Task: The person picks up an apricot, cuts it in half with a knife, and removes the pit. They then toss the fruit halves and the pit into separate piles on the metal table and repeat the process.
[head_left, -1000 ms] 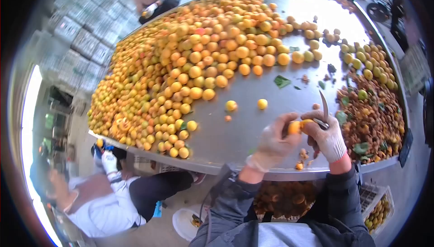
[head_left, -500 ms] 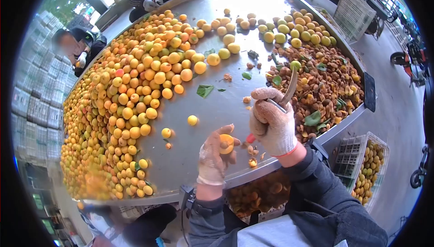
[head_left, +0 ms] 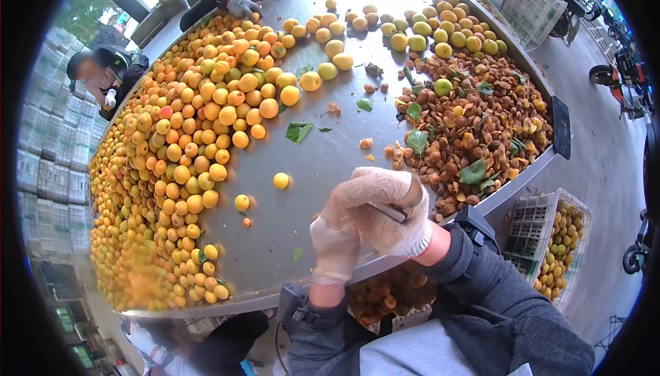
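My right hand (head_left: 388,214), in a soiled white glove, is closed round a curved knife (head_left: 414,194) whose blade points up past the knuckles. My left hand (head_left: 334,242), also gloved, is pressed against the right one with its fingers curled. The apricot seen in it a moment ago is hidden behind the fingers now. Both hands are above the near edge of a metal table (head_left: 268,238). Beyond the right hand lies a heap of brown pits and scraps (head_left: 474,128) with green leaves in it.
A big pile of apricots (head_left: 185,149) covers the table's left side. Greener fruit (head_left: 447,32) lies at the far right. A crate of fruit (head_left: 533,228) stands on the floor to the right. Another person's gloved hand (head_left: 242,7) touches the pile's far end; a second person (head_left: 106,77) sits left.
My hands have come together, and the right one has swung down and left with the knife. The apricot is no longer visible. A co-worker's hand has reached onto the pile.
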Tool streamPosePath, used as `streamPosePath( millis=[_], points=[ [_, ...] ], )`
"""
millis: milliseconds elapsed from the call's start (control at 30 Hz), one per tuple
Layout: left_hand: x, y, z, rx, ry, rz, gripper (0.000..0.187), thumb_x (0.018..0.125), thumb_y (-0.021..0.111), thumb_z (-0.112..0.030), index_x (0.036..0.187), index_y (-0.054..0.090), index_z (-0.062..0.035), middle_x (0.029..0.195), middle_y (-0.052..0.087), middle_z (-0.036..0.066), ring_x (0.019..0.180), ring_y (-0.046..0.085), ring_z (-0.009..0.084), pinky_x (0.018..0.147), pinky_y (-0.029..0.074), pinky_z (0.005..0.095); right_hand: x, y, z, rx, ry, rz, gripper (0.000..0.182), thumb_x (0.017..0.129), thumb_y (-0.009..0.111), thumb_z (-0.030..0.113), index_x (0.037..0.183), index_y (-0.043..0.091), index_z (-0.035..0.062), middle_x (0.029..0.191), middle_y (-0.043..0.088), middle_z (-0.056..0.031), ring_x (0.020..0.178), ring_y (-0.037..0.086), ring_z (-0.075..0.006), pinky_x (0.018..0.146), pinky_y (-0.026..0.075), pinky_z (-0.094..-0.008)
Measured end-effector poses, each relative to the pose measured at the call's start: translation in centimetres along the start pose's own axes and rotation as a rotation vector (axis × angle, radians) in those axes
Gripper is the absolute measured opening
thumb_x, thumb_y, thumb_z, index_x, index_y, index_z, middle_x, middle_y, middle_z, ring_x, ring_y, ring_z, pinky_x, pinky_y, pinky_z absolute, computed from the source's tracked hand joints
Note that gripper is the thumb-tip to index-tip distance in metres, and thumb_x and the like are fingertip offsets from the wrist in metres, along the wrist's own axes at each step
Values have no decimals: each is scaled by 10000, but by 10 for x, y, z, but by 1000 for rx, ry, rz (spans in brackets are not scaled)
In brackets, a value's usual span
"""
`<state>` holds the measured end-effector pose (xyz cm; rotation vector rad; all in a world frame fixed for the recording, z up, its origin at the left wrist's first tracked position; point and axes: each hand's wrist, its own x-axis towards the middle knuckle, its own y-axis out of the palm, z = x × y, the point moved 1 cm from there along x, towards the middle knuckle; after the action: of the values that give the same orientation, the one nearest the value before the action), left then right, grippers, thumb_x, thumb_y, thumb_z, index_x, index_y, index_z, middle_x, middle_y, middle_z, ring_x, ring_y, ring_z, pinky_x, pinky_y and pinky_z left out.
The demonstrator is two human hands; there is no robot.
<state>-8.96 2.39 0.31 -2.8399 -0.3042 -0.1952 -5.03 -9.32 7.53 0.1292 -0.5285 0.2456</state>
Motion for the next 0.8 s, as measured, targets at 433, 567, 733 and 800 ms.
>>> streamPosePath(
  millis=[433, 567, 733, 800],
  points=[
    [15, -16, -5, -760, -788, 128, 320, 968, 512, -311, 1172, 621, -89, 766, 622, 40, 511, 547, 116, 391, 362, 194, 12, -1, -70, 1136, 788, -635, 190, 892, 469, 23, 1044, 557, 94, 591, 321, 33, 408, 281, -74, 352, 244, -215],
    [18, -16, 2, -835, -881, -9, 368, 967, 520, -323, 1250, 583, -97, 774, 631, 52, 507, 543, 113, 391, 362, 196, 16, 0, -65, 1121, 780, -692, 176, 907, 468, 37, 1044, 562, 97, 592, 313, 41, 419, 290, -67, 352, 240, -203],
    [29, -30, 0, -737, -628, -222, 389, 943, 563, -312, 1242, 580, -63, 851, 627, 75, 515, 532, 130, 425, 415, 256, 15, -2, -35, 33, 473, -124, 151, 840, 606, 86, 984, 643, 65, 658, 541, -23, 537, 518, -99, 460, 415, -273],
    [27, -23, 12, -662, -518, -265, 394, 934, 579, -314, 1224, 587, -46, 869, 631, 90, 586, 569, 152, 486, 450, 266, 7, 11, -37, -269, 346, 260, 200, 799, 678, 155, 978, 645, 72, 692, 599, -92, 655, 635, -200, 629, 508, -343]
  ],
)
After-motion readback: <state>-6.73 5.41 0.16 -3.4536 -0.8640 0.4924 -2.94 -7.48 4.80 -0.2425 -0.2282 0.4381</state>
